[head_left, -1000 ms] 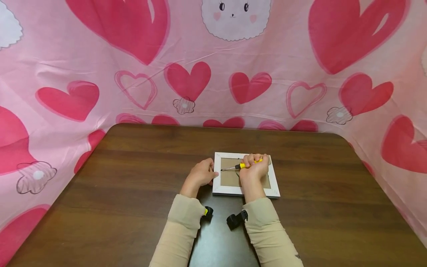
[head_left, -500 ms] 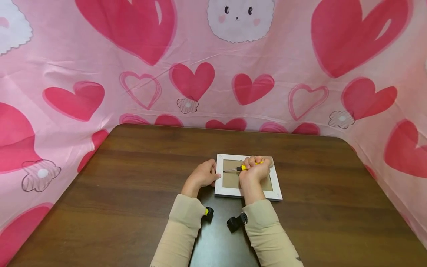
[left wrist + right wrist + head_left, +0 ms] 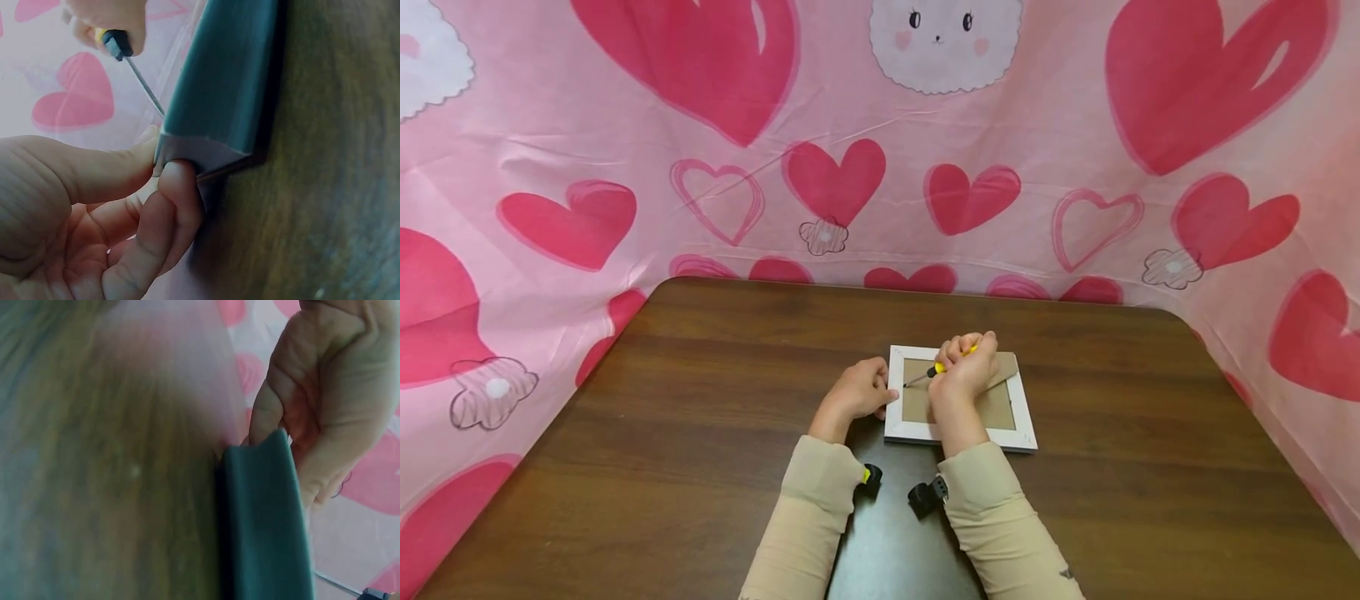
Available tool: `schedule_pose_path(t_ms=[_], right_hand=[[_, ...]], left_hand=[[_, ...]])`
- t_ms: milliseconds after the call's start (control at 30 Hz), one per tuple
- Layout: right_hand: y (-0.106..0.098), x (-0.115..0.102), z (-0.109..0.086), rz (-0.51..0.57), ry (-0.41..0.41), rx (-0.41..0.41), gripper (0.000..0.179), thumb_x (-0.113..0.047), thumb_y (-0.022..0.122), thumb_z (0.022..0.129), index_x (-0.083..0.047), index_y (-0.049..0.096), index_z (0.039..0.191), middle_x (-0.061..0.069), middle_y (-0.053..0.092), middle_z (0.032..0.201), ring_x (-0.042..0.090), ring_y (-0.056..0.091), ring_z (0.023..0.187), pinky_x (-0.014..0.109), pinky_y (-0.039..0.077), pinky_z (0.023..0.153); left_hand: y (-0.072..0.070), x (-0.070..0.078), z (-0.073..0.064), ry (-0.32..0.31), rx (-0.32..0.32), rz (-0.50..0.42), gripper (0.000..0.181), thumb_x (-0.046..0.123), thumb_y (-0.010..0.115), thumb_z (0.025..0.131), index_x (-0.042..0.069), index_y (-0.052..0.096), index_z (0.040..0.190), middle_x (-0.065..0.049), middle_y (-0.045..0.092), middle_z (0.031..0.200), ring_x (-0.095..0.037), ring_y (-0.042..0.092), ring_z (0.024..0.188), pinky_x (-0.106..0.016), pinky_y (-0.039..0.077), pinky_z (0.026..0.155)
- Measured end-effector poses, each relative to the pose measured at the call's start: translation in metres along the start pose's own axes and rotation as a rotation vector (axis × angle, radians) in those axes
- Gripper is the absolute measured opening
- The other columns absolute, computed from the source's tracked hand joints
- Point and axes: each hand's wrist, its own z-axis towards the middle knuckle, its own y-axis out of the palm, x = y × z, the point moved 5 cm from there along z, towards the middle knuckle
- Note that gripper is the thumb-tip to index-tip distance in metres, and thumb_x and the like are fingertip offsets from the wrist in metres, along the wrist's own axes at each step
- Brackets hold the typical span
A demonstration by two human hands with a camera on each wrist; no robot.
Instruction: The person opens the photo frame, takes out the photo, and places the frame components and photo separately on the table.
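Note:
A white picture frame (image 3: 910,431) lies back side up on the table, its brown backing board (image 3: 917,409) showing. My right hand (image 3: 964,372) grips a screwdriver (image 3: 938,367) by its yellow and black handle. The metal shaft (image 3: 145,86) slants down to the inner left edge of the frame, tip at a small dark spot there. At the frame's left side, my left hand (image 3: 859,390) pinches the border, thumb on top and fingers beneath, as the left wrist view shows. A beige stand flap (image 3: 1006,367) sticks out to the right of my right hand, partly hidden by it.
The brown wooden table (image 3: 715,400) extends around the frame on all sides. A pink cloth (image 3: 895,208) with red hearts hangs behind and beside it. Black wrist cameras (image 3: 925,498) sit at both cuffs, close over the table.
My right hand has raised the screwdriver's handle and swung it a little left, so the shaft stands steeper and the flap shows more. The left hand keeps its pinch on the frame.

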Motion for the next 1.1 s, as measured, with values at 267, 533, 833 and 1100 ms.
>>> schedule_pose_path(t_ms=[267, 533, 833, 1100], right_hand=[[0.017, 0.004, -0.014, -0.101, -0.072, -0.093, 0.054, -0.02, 0.029, 0.107, -0.013, 0.034, 0.054, -0.007, 0.029, 0.041, 0.003, 0.022, 0.037, 0.018, 0.017, 0.04], [0.027, 0.011, -0.026, -0.168, -0.113, -0.168, 0.052, -0.02, 0.032, 0.106, -0.013, 0.035, 0.055, -0.008, 0.03, 0.045, 0.003, 0.023, 0.04, 0.018, 0.015, 0.044], [0.034, 0.016, -0.028, -0.188, -0.128, -0.238, 0.05, -0.016, 0.038, 0.103, -0.013, 0.038, 0.053, -0.008, 0.03, 0.045, 0.003, 0.024, 0.041, 0.019, 0.015, 0.046], [0.023, -0.001, -0.004, -0.164, -0.009, -0.309, 0.038, -0.017, 0.035, 0.107, -0.011, 0.045, 0.071, -0.002, 0.038, 0.049, 0.01, 0.032, 0.043, 0.02, 0.027, 0.044]], left_hand=[[0.001, -0.002, 0.0, -0.012, 0.013, 0.02, 0.02, 0.011, 0.072, 0.09, 0.005, 0.053, 0.086, -0.003, 0.055, 0.063, -0.014, 0.06, 0.053, -0.023, 0.039, 0.054], [0.0, -0.001, -0.001, -0.004, 0.019, 0.029, 0.02, 0.01, 0.072, 0.09, 0.005, 0.053, 0.085, -0.004, 0.056, 0.063, -0.014, 0.06, 0.052, -0.024, 0.039, 0.053], [-0.002, 0.0, 0.0, 0.009, 0.03, 0.017, 0.018, 0.007, 0.071, 0.089, 0.005, 0.054, 0.084, -0.004, 0.056, 0.062, -0.014, 0.059, 0.05, -0.023, 0.039, 0.053], [0.001, -0.005, -0.001, -0.02, 0.004, -0.053, 0.021, 0.011, 0.073, 0.089, 0.004, 0.054, 0.086, -0.002, 0.058, 0.059, -0.011, 0.059, 0.05, -0.023, 0.041, 0.055]])
